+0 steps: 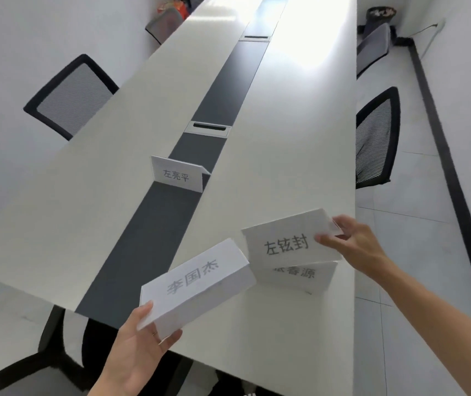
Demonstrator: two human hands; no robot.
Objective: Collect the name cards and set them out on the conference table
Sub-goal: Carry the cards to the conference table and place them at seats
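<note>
Your left hand (pixel 140 347) pinches a white folded paper name card (pixel 197 284) and your right hand (pixel 354 241) grips a second card (pixel 288 244), both raised right of the long white conference table's (pixel 100 210) dark grey centre strip (pixel 143 238), seemingly ready for seating, a third card (pixel 300 278) standing beneath, a fourth card (pixel 177 174) on the strip

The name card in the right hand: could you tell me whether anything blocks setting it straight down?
Yes: another name card stands on the table right under the held card, partly hidden by it. Farther along that side, nothing visible blocks it.
</note>
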